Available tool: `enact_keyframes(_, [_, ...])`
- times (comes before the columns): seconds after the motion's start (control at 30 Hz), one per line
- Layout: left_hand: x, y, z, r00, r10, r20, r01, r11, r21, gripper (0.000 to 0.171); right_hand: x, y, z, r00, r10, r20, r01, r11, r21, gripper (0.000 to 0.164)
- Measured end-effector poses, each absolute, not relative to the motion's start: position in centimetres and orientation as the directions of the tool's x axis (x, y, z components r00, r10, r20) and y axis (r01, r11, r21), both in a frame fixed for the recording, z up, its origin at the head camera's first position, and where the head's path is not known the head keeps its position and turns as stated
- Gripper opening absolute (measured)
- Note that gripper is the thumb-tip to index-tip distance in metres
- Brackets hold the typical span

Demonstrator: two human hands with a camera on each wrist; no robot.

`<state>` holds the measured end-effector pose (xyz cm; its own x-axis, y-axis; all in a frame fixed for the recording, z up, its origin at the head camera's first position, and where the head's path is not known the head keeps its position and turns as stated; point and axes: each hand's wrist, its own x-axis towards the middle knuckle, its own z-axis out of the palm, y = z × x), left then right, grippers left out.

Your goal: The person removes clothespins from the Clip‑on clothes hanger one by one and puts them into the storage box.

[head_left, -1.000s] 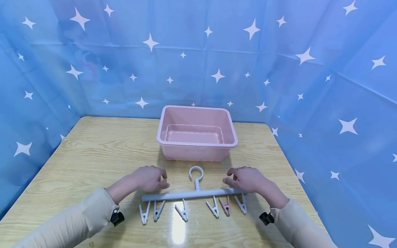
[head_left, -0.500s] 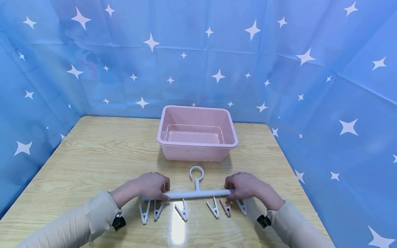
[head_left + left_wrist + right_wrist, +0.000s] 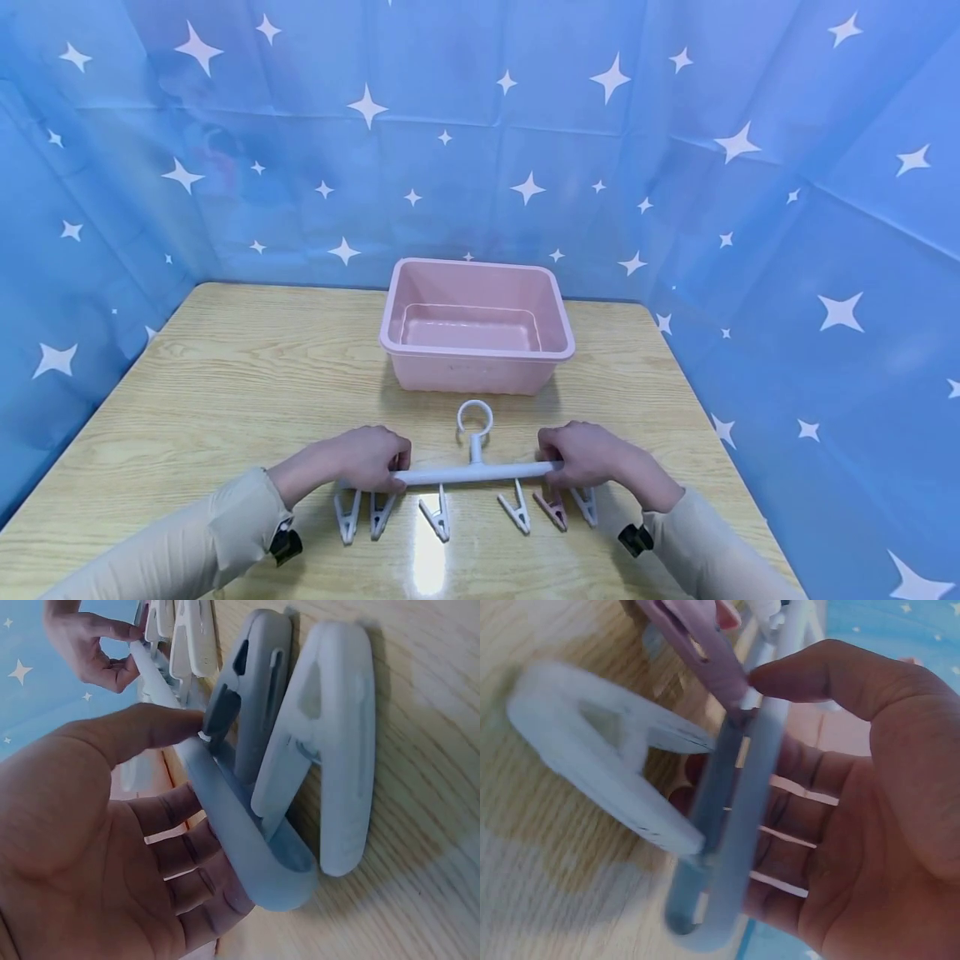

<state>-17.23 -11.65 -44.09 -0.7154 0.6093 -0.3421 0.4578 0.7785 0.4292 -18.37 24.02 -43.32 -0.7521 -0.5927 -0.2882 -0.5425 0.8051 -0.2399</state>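
A pale blue clip hanger (image 3: 476,474) with a round hook lies across the near part of the table, white pegs (image 3: 437,514) and a pink peg (image 3: 553,510) along its bar. My left hand (image 3: 370,458) grips the bar near its left end. In the left wrist view the thumb is on one side by a grey-looking peg (image 3: 262,682) and the fingers are on the other. Toward the right end, my right hand (image 3: 587,454) grips the same bar; its thumb touches the pink peg (image 3: 705,652). Whether the bar is off the table, I cannot tell.
Behind the hanger stands a pink plastic basin (image 3: 480,354) with nothing visible inside. The wooden table (image 3: 247,358) is bordered at the back and sides by a blue curtain (image 3: 450,167) with white stars.
Both hands came down from above the hanger and took hold of its bar, one near each end. The pink peg now tilts a little more. The basin stays put.
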Motion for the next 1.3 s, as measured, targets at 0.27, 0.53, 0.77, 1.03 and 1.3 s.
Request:
enact_keyframes(0.27, [-17.1, -12.2, -43.5, -0.716, 0.618, -0.324, 0.454, 0.766, 0.456, 0.011, -18.3, 24.3, -42.3, -0.75, -0.643, -0.155, -0.593, 0.757, -0.274, 0.018])
enact_keyframes(0.53, [-17.2, -12.7, -43.0, -0.697, 0.676, -0.239, 0.497, 0.696, 0.518, 0.025, -18.3, 24.2, -40.4, -0.746, -0.663, -0.067, -0.619, 0.726, -0.3, 0.017])
enact_keyframes(0.77, [-17.7, -13.1, -42.9, -0.726, 0.666, -0.173, 0.487, 0.675, 0.555, 0.037, -18.5, 24.1, -39.2, -0.758, -0.652, -0.012, -0.621, 0.727, -0.294, 0.019])
enact_keyframes(1.03, [-18.1, -13.3, -41.5, -0.753, 0.657, -0.05, 0.538, 0.657, 0.529, 0.038, -19.1, 24.0, -36.6, -0.765, -0.644, 0.011, -0.622, 0.733, -0.277, 0.014])
enact_keyframes(1.3, [-18.9, -13.6, -39.6, -0.785, 0.619, 0.037, 0.569, 0.695, 0.439, 0.034, -20.2, 23.8, -34.3, -0.778, -0.624, 0.075, -0.624, 0.755, -0.201, 0.012])
